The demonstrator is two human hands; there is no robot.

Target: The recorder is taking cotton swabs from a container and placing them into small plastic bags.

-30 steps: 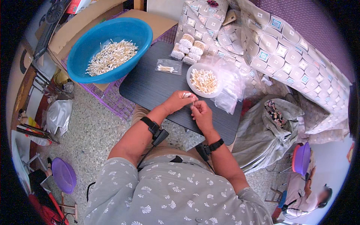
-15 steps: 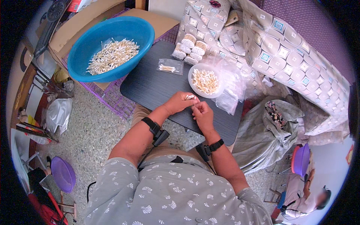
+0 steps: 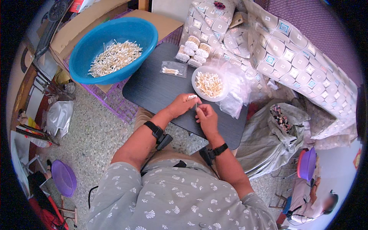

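My left hand (image 3: 181, 105) is closed around a small bunch of cotton swabs (image 3: 192, 97), whose white tips stick out at the fingers. Beside it, my right hand (image 3: 207, 117) pinches a single thin swab (image 3: 196, 105), held upright between thumb and fingertips. Both hands hover over the near edge of a dark folding table (image 3: 147, 86). Just beyond them is a white bowl (image 3: 194, 85) of loose swabs. To its left lies a clear bag (image 3: 182, 68) with a few swabs inside, and behind stand several round bundles of swabs (image 3: 193, 50).
A big blue basin (image 3: 82, 57) heaped with loose swabs is at the far left. Clear plastic bags (image 3: 234, 92) lie right of the bowl. A grey-green sack (image 3: 264, 134) stands by the table's right side, near a patterned sofa cover (image 3: 295, 50). Another person (image 3: 306, 205) sits at the lower right.
My hands have drawn slightly apart, and the single swab in my right fingers now shows upright between them. The rest stays as it was.
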